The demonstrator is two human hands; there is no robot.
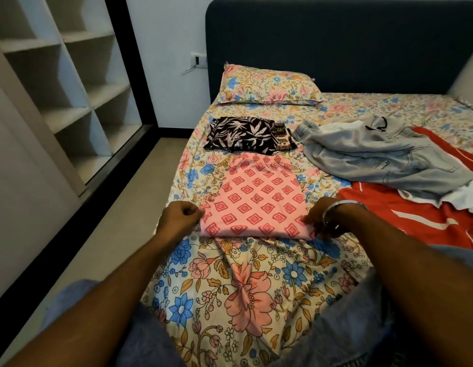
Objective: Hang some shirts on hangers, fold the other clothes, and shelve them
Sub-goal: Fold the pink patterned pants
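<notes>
Both hands work the near end of a pink cloth (256, 197) lying on the bed (256, 287). At its near left corner the left hand (181, 217) is curled into a fist, pinching the fabric edge. At the near right corner the right hand (322, 217), a bangle (333, 207) on its wrist, pinches the edge with bent fingers. Between the hands the cloth is folded into a long strip, printed with red diamond shapes, running away from them. Just beyond its far end lies a folded black garment (240, 135) with a pale leaf print. Off to the right of the right hand lie pale jeans (383, 157) in a loose heap over a red shirt (404, 207) with white stripes. Farther left of the left hand stand white shelves (71, 83).
</notes>
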